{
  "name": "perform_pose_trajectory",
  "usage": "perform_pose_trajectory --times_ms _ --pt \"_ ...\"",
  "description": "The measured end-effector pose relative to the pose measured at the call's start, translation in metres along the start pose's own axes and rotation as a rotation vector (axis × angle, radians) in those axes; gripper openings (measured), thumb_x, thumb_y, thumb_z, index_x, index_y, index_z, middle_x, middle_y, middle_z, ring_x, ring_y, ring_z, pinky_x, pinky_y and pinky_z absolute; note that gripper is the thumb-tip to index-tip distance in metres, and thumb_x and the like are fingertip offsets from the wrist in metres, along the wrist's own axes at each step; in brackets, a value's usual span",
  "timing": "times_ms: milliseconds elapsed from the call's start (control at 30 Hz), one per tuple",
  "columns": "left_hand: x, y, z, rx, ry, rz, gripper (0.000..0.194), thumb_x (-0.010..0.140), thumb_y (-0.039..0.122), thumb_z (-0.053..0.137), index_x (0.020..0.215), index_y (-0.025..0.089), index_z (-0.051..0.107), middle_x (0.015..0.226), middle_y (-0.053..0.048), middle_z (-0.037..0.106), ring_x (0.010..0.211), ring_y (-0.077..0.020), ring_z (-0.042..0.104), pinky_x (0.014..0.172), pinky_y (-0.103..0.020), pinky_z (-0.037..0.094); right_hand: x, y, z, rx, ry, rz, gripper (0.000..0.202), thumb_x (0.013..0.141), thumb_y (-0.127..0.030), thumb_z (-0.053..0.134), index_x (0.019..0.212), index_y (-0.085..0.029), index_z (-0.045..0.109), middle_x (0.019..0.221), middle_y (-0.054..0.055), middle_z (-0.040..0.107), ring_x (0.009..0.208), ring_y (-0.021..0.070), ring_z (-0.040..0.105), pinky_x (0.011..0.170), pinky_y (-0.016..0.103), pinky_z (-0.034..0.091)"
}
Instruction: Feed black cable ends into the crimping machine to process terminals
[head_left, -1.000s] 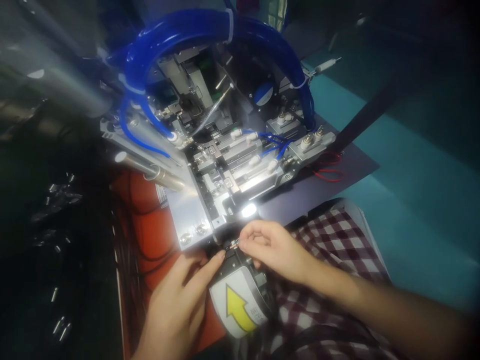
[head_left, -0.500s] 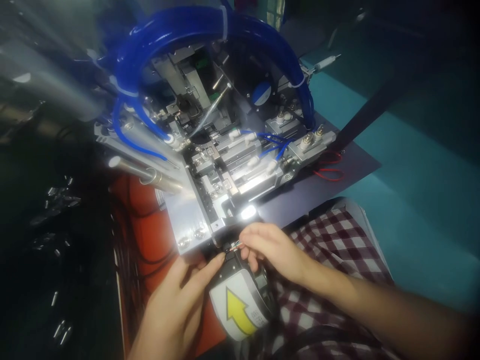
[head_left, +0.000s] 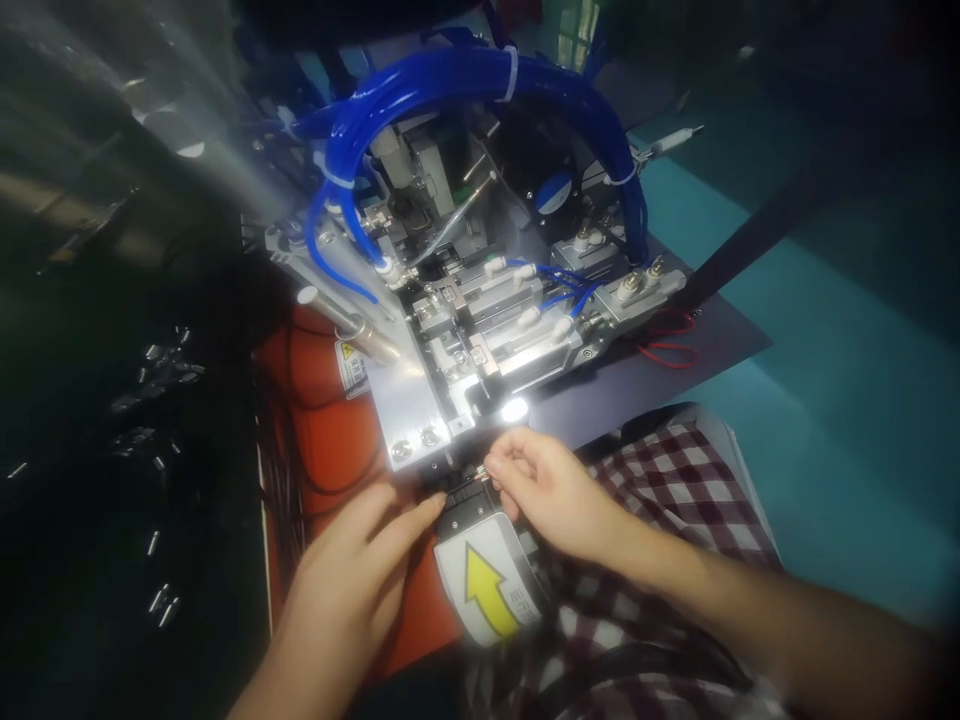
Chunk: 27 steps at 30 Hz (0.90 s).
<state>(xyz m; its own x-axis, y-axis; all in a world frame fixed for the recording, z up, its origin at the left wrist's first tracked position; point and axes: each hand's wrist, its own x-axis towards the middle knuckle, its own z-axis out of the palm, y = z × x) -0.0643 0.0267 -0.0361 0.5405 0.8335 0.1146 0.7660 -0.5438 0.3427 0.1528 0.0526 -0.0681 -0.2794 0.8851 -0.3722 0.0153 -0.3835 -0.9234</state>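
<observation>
My right hand (head_left: pixel 551 490) pinches a small thin part (head_left: pixel 481 474) with a reddish tip at the near end of the metal machine (head_left: pixel 416 410). Across from it, the thumb tip of my left hand (head_left: pixel 360 560) rests at the edge of a dark block (head_left: pixel 466 508); its fingertips are partly hidden beneath the metal plate, and whether they hold anything is unclear. Just below the block, a white label (head_left: pixel 487 580) with a yellow arrow covers a rounded part. A bright light spot (head_left: pixel 514 410) shines above my right hand.
Thick blue tubes (head_left: pixel 450 75) arch over the machine. Dark cables (head_left: pixel 289 490) run along the orange surface (head_left: pixel 330 430) at left. A red wire loop (head_left: pixel 667 354) lies at right, beyond a checkered cloth (head_left: pixel 675 480). A teal surface (head_left: pixel 817 450) extends to the right.
The view has shifted, so the machine appears farther right. The fingers of my right hand are bent more closely around the small part, and both hands remain at the dark block.
</observation>
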Motion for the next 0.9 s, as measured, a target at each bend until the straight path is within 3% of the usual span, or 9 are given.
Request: perform_pose_trajectory --times_ms 200,367,600,900 --pt "-0.0027 -0.0013 0.0073 0.009 0.071 -0.023 0.036 0.091 0.01 0.041 0.112 0.024 0.067 0.098 -0.006 0.059 0.085 -0.0142 0.06 0.068 -0.021 0.049 0.0021 0.0003 -0.0064 0.144 -0.117 0.102 0.026 0.092 -0.035 0.049 0.072 -0.018 0.049 0.053 -0.005 0.053 0.045 0.0096 0.05 0.053 0.024 0.039" --pt "-0.0025 0.0007 0.0062 -0.019 0.059 -0.056 0.034 0.093 0.013 0.04 0.111 0.024 0.068 0.095 -0.006 0.059 0.082 -0.0134 0.059 0.067 -0.02 0.05 0.0014 0.0049 -0.0093 0.024 -0.049 0.012 0.036 0.095 -0.045 0.042 0.074 -0.018 0.051 0.057 -0.005 0.049 0.048 0.0101 0.049 0.054 0.025 0.039" --pt "0.0008 0.0024 0.0051 -0.052 0.097 -0.02 0.035 0.092 0.01 0.041 0.111 0.023 0.067 0.094 -0.004 0.058 0.08 -0.0112 0.06 0.065 -0.017 0.048 0.0019 0.0058 -0.0043 -0.101 -0.041 -0.093 0.028 0.093 -0.035 0.048 0.07 -0.02 0.047 0.059 -0.006 0.041 0.053 0.0107 0.038 0.052 0.025 0.032" --pt "-0.0012 0.0021 0.0057 -0.035 0.114 -0.023 0.031 0.091 0.008 0.045 0.109 0.02 0.066 0.1 -0.006 0.059 0.086 -0.0123 0.061 0.071 -0.019 0.05 0.0021 0.007 -0.0007 -0.175 0.034 -0.249 0.022 0.092 -0.025 0.047 0.07 -0.02 0.047 0.069 -0.001 0.048 0.066 0.0144 0.048 0.064 0.028 0.041"
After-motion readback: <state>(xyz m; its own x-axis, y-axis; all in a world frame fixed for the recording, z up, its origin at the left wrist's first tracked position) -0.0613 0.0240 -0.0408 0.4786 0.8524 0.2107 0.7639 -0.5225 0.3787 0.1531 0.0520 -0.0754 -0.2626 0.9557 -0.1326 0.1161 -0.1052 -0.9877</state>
